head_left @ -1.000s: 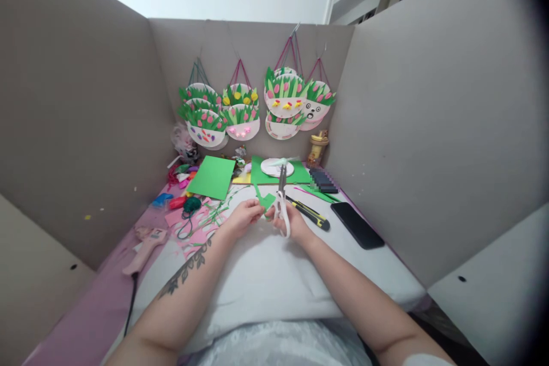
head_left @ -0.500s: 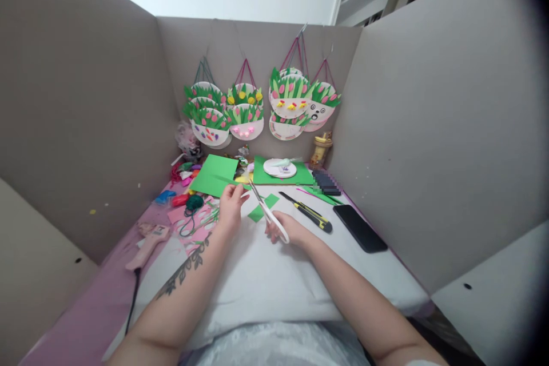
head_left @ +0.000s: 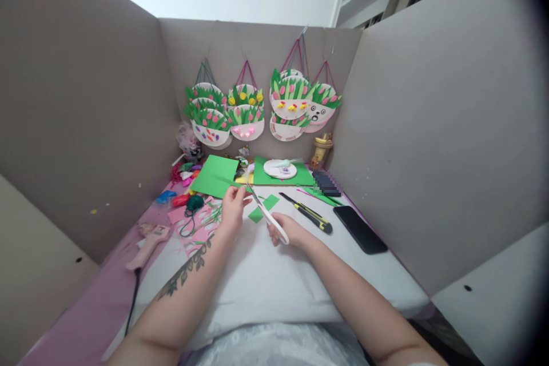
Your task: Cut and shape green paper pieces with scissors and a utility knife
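My right hand (head_left: 286,230) is closed round the white handles of a pair of scissors (head_left: 271,217), whose blades point up and to the left. My left hand (head_left: 234,203) pinches a small piece of green paper (head_left: 245,187), partly hidden by the fingers. The scissor blades meet the paper just beyond the left fingertips. Below the blades, cut green paper pieces (head_left: 270,202) lie on the white table covering (head_left: 253,280). To the right of the scissors rests a yellow and black utility knife (head_left: 311,216).
Green sheets (head_left: 215,174) and white paper plates (head_left: 279,168) lie at the back. On the left are dark green yarn (head_left: 194,202), pink paper scraps (head_left: 201,223) and a pink glue gun (head_left: 148,245). A black phone (head_left: 359,229) lies right. Decorated plate baskets (head_left: 291,94) hang behind.
The scissor blades have drawn closer together on the green paper. My left hand has shifted very slightly right; the things on the table have stayed in place.
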The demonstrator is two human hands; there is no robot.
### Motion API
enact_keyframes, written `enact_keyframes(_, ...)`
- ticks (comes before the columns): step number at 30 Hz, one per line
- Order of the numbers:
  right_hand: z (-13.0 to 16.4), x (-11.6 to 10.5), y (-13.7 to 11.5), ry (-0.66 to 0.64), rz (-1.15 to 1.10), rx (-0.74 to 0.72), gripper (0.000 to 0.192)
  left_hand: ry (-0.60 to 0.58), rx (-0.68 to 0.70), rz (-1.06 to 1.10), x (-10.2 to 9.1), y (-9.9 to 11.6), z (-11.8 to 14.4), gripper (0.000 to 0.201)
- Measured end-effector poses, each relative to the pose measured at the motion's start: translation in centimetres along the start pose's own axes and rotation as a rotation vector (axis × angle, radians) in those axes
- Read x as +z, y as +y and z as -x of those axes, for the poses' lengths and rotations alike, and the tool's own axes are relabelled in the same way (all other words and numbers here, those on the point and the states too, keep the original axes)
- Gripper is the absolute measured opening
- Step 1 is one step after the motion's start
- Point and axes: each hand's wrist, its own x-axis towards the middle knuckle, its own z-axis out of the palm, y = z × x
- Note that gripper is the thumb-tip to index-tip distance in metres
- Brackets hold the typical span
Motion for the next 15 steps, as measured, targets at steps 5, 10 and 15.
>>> enact_keyframes(5, 0.0, 0.0, 0.0, -0.007, 0.003, -0.002, 0.015, -0.006, 0.011, -0.019, 0.0, -0.2, -0.1, 0.034)
enact_keyframes(10, -0.2, -0.2, 0.7, -0.01, -0.012, -0.002, 0.016, -0.015, 0.026, -0.055, -0.2, -0.3, -0.1, 0.034)
enact_keyframes(15, -0.6, -0.3, 1.2, -0.024, -0.02, 0.008, 0.015, -0.014, 0.03, -0.037, -0.2, -0.2, -0.1, 0.031)
